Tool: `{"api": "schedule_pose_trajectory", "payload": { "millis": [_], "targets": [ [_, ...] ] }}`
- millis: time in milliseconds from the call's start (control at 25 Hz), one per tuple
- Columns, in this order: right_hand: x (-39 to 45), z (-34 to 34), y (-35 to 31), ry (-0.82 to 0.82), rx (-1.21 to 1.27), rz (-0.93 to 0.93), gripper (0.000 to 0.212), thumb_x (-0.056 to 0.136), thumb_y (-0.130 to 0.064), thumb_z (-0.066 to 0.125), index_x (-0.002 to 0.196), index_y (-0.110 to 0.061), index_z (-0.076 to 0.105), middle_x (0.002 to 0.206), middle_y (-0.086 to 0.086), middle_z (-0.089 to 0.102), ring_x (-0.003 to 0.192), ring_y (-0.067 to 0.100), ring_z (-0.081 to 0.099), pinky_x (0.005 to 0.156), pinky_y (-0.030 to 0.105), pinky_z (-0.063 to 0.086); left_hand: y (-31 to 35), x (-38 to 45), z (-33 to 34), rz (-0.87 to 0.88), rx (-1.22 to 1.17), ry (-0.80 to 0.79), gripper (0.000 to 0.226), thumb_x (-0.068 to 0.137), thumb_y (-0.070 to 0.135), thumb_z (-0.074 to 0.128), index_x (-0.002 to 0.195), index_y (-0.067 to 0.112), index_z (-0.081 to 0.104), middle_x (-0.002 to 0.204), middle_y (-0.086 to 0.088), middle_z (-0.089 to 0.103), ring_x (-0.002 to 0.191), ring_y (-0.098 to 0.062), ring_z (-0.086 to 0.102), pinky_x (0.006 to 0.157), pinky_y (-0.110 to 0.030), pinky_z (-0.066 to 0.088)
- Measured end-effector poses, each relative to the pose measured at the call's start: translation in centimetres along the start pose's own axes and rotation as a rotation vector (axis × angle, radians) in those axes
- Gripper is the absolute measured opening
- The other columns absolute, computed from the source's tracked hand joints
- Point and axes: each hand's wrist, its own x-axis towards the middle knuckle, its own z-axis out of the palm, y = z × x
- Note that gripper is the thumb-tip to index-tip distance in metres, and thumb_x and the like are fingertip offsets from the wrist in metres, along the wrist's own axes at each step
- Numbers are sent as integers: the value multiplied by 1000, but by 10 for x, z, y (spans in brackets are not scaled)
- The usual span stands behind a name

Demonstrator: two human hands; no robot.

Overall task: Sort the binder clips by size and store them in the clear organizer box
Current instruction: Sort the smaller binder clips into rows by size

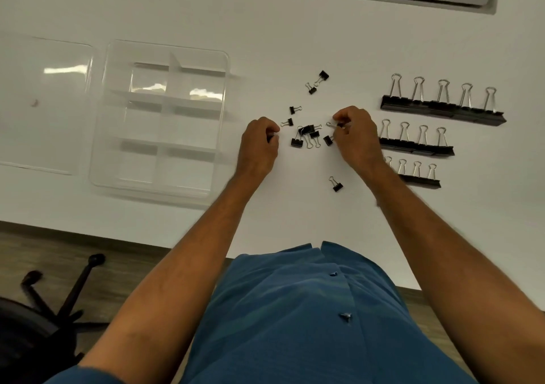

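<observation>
right hand point(354, 132): fingers pinch a small clip point(334, 124).
left hand point(261, 141): fingers curled; contents can't be told.
risk: clip wires in pile point(306, 137) snag, scattering neighbours.
box point(160, 118): empty.

Single view only, head-worn wide-angle camera. It looks forward and steeply down from above the person's chest onto the white flat tabletop point(182, 6). Blue buttoned shirt front point(295, 310) fills the bottom centre, close to the lens; both bare forearms run up from the lower corners toward mid-frame. Near tabletop edge crosses the lower third on a slant, wood-look floor point(88, 253) below it at left. Straight lines bow toward the frame edges. No second view to overlap.
</observation>
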Motion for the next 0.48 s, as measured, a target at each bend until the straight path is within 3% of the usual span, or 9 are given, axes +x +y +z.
{"api": "schedule_pose_trajectory", "payload": {
  "millis": [120,240,360,480],
  "targets": [
    [-6,6,-7,34,-157,-149,29,92,-14,60,120,-20,57,126,0,46,100,12,56,72,28,51,1,-8,-1,-98,-119,14,24,91,-3,53,101,14,65,103,0,60,81,-7,58,66,-14,50],
    [-13,20,-16,-48,-336,-314,33,95,-23,61,127,-22,57,127,0,46,109,16,52,66,31,49,1,-14,1,-181,-197,-4,33,89,-5,51,98,23,67,108,1,65,91,-11,62,77,-22,55],
    [-15,34,-19,-100,-438,-347,36,95,-20,61,131,-18,58,125,5,49,108,22,51,66,36,51,8,-14,4,-205,-193,-12,31,91,-2,50,98,22,69,109,4,66,98,-6,61,83,-19,51],
    [-14,38,-21,-58,-421,-338,25,96,-17,60,122,-15,62,119,5,53,103,22,52,65,35,50,17,-9,9,-175,-128,-21,18,91,6,56,96,17,69,102,3,65,90,-6,59,75,-9,44]
  ]
}}
